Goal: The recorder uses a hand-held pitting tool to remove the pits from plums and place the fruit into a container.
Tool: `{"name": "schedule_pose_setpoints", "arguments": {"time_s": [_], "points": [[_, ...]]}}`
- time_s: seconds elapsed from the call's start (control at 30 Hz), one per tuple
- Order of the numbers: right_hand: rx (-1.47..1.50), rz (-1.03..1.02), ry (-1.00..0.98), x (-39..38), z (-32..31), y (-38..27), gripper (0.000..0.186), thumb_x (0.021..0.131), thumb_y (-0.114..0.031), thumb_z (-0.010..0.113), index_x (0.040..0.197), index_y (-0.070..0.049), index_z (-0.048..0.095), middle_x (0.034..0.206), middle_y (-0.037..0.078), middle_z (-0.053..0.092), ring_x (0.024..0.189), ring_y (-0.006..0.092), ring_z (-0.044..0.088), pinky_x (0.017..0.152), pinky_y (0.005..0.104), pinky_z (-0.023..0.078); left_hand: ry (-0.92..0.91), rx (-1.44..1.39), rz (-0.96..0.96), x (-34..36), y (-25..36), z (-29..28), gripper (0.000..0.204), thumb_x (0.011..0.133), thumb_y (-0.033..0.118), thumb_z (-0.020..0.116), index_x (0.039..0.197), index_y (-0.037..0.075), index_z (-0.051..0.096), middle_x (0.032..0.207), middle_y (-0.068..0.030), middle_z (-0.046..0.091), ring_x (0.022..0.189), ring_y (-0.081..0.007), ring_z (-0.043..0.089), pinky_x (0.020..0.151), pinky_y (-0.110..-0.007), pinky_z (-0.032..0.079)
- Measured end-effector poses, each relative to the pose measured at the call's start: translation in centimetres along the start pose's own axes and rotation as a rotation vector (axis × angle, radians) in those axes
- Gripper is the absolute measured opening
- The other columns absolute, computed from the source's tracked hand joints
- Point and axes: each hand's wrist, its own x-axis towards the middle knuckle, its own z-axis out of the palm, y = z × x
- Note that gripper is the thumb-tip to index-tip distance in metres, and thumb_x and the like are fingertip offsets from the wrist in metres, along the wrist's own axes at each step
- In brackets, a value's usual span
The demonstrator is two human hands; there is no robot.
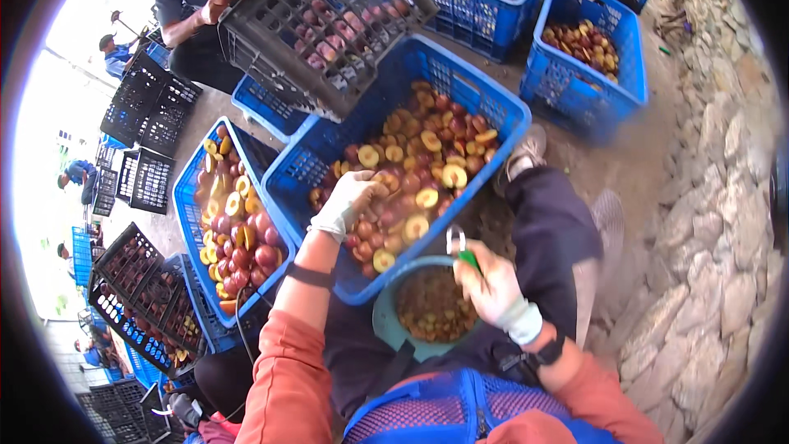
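Observation:
My left hand (352, 197), in a white glove, reaches into the middle blue crate (514, 119) of halved red-skinned, yellow-fleshed fruit (427, 197). Its fingers curl among the fruit; what they hold is unclear. My right hand (493, 288), also gloved, grips a small tool (463, 251) with a green handle and a metal loop at the tip. Below that tool, between my legs, a teal bucket (386, 321) holds small yellow-brown pieces. Left of the middle crate, a second blue crate (189, 222) is heaped with whole and cut fruit.
A co-worker (185, 0) holds fruit beside a raised black crate (263, 33). More blue crates (583, 86) stand behind. Black crates (144, 111) and other people (115, 56) line the left. A rough stone edge (699, 304) runs along the right.

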Motion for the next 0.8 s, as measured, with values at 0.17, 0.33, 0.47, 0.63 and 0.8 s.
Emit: {"name": "schedule_pose_setpoints", "arguments": {"time_s": [0.17, 0.33, 0.47, 0.63, 0.8], "points": [[0.048, -0.077, 0.162, 0.3, 0.6, -1.9, 0.034, 0.101, -0.024, 0.062, 0.128, -0.003, 0.06, 0.112, 0.02, 0.068, 0.102, 0.0381, 0.068, 0.087, 0.0376, 0.053, -0.28, -0.198, 0.166, -11.6, 2.9, 7.3, 0.022, 0.091, 0.011, 0.061, 0.106, -0.004, 0.064, 0.084, -0.011, 0.069, 0.065, -0.0169, 0.068, 0.056, -0.027, 0.055], [0.144, -0.034, -0.041, -0.8, -0.1, -4.0, 0.027, 0.103, -0.025, 0.059, 0.12, -0.005, 0.062, 0.096, 0.019, 0.067, 0.088, 0.0351, 0.067, 0.078, 0.0379, 0.052, -0.31, -0.421, 0.168, -17.3, 1.5, 9.0, 0.056, 0.098, 0.021, 0.064, 0.146, -0.001, 0.045, 0.105, -0.007, 0.069, 0.073, -0.0136, 0.068, 0.067, -0.027, 0.057], [-0.028, -0.191, 0.128, -2.0, 1.5, -4.2, 0.019, 0.102, -0.021, 0.061, 0.106, -0.003, 0.059, 0.081, 0.019, 0.062, 0.076, 0.0415, 0.063, 0.067, 0.0412, 0.051, -0.218, -0.612, 0.164, -18.8, 0.0, 9.0, 0.046, 0.098, 0.026, 0.064, 0.139, 0.004, 0.056, 0.104, -0.0066, 0.069, 0.071, -0.0124, 0.065, 0.064, -0.027, 0.055], [-0.153, -0.257, -0.001, -3.9, 2.5, -3.9, 0.023, 0.102, -0.028, 0.059, 0.093, -0.007, 0.054, 0.075, 0.02, 0.062, 0.072, 0.0446, 0.062, 0.06, 0.0475, 0.048, -0.112, -0.572, 0.267, -20.3, 0.0, 10.1, 0.05, 0.091, 0.019, 0.071, 0.135, 0.001, 0.056, 0.113, -0.0054, 0.067, 0.092, -0.0111, 0.064, 0.079, -0.024, 0.052], [-0.17, -0.27, -0.009, -4.1, 2.6, -4.0, 0.018, 0.102, -0.022, 0.058, 0.096, -0.006, 0.053, 0.076, 0.023, 0.059, 0.074, 0.0484, 0.059, 0.06, 0.0481, 0.046, -0.013, -0.551, 0.366, -20.9, -0.4, 11.7, 0.051, 0.095, 0.018, 0.066, 0.139, -0.001, 0.049, 0.119, -0.0059, 0.062, 0.104, -0.012, 0.059, 0.092, -0.026, 0.049]]}}
